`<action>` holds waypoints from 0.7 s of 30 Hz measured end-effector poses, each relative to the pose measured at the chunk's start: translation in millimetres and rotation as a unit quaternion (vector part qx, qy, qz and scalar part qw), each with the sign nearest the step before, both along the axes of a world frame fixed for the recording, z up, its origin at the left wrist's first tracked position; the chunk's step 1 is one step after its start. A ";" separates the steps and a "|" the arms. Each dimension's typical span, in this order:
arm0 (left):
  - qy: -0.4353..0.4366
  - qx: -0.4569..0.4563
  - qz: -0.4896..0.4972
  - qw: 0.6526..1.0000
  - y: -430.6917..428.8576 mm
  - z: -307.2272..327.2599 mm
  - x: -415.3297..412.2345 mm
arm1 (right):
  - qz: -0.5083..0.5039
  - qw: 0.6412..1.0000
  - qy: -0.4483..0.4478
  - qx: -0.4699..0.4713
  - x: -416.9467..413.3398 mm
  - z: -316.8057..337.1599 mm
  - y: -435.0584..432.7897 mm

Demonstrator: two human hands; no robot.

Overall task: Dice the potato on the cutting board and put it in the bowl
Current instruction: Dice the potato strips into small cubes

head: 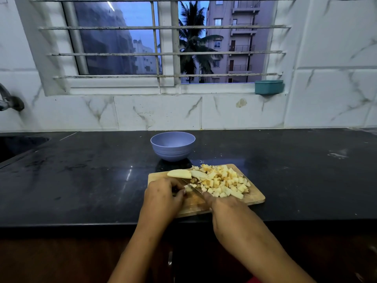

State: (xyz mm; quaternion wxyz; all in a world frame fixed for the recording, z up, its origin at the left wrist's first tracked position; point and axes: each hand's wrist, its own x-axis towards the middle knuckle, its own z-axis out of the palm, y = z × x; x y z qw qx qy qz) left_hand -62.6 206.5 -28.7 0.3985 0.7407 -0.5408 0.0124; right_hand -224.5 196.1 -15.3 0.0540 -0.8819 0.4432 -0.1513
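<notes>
I see a black stone countertop (81,180) running the width of my view, with a dark sink (18,146) sunk into its far left end and a metal tap (9,101) jutting from the wall above it. Behind the counter rises a white marble-look tiled wall (159,113) holding a window (163,27) crossed by white horizontal bars, and a small teal container (268,87) sits at the right end of the sill. Through the glass I make out a palm tree (193,43) and a pinkish apartment block (240,37) under a dusky blue sky; dark wood cabinet fronts (61,258) lie below the counter edge.
</notes>
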 end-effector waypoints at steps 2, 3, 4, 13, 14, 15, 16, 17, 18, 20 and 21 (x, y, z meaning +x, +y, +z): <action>0.005 0.000 -0.007 1.000 0.5 0.5 0.5 | -0.004 1.000 0.023 -0.007 -4.0 3.6 5.0; 0.008 0.001 -0.011 1.000 0.9 1.1 0.8 | -0.006 0.999 0.032 -0.009 -5.4 4.6 7.9; 0.012 0.002 -0.016 1.000 0.9 1.5 1.1 | -0.008 0.999 0.040 -0.011 -5.9 5.1 11.0; 0.028 0.011 -0.029 0.999 1.5 2.0 3.9 | -0.032 0.999 0.031 -0.004 -4.2 5.1 12.2; 0.027 0.012 -0.029 0.999 1.6 2.1 4.0 | -0.032 0.999 0.022 -0.007 -5.0 5.1 11.4; 0.028 0.012 -0.030 0.999 1.8 2.3 4.0 | -0.033 0.999 0.011 -0.010 -5.9 4.7 11.2; 0.034 0.009 -0.032 0.999 2.1 2.5 4.1 | -0.032 0.999 0.000 -0.011 -6.3 4.9 10.9; 0.044 0.004 -0.034 0.998 2.4 2.2 4.4 | -0.028 1.000 -0.010 -0.009 -6.2 4.8 10.9; 0.055 -0.003 -0.036 0.998 2.7 1.7 4.8 | -0.022 1.000 -0.019 -0.008 -5.7 4.1 10.6; 0.062 -0.012 -0.034 0.997 4.0 1.2 5.0 | -0.009 0.999 -0.034 -0.004 -3.3 2.0 10.3; 0.060 -0.014 -0.032 0.998 5.0 0.9 4.9 | -0.005 0.999 -0.037 -0.003 -2.1 1.0 10.3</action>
